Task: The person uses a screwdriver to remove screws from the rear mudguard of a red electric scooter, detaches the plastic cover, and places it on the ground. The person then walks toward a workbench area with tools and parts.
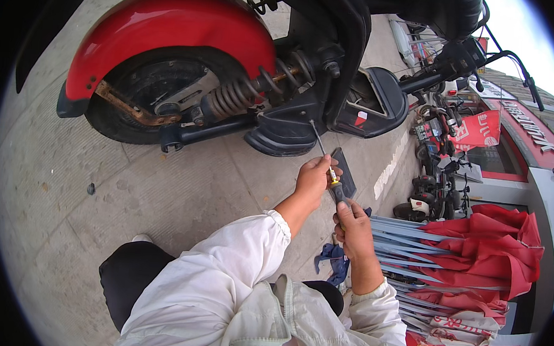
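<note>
A long screwdriver (337, 190) with a dark handle and a yellow collar is held between my two hands. My right hand (354, 231) wraps round its handle. Farther up, the fingers of my left hand (314, 179) close on the shaft near the collar. The screwdriver's tip meets the black plastic side cover (286, 128) low on an electric scooter; whether it sits in a screw is too small to tell. To the left are the scooter's red rear fender (172, 21), its wheel and a coil shock absorber (237, 101).
A black footboard-like flat piece (343, 172) lies on the paving behind my hands. Dark blue cloth (333, 262) lies near my right forearm. Several furled red flags on poles (475, 248) stand at right. Parked scooters (425, 188) line a shopfront beyond. A small stone (91, 189) lies at left.
</note>
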`<state>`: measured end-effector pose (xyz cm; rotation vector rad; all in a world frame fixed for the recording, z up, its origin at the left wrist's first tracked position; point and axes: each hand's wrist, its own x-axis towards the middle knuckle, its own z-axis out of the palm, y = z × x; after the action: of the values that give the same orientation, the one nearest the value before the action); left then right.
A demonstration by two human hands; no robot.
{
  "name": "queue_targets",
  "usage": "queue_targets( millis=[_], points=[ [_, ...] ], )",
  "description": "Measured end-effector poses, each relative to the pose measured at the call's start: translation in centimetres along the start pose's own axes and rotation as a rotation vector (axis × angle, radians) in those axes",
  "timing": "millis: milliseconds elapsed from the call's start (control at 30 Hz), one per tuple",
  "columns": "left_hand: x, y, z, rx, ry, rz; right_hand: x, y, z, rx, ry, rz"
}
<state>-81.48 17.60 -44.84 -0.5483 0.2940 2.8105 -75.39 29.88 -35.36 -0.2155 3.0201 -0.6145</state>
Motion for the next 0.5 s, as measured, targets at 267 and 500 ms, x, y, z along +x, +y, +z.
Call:
queue_targets(
  millis=[267,500],
  points=[
    [0.2,0.1,0.0,-0.053,0.039,0.001,-1.0,-3.6,0.1,-0.346,0.057,-0.02],
    [0.2,0.0,0.2,-0.05,0.033,0.02,-0.3,-2.2,-1.4,0.155,-0.117,0.308]
  ],
)
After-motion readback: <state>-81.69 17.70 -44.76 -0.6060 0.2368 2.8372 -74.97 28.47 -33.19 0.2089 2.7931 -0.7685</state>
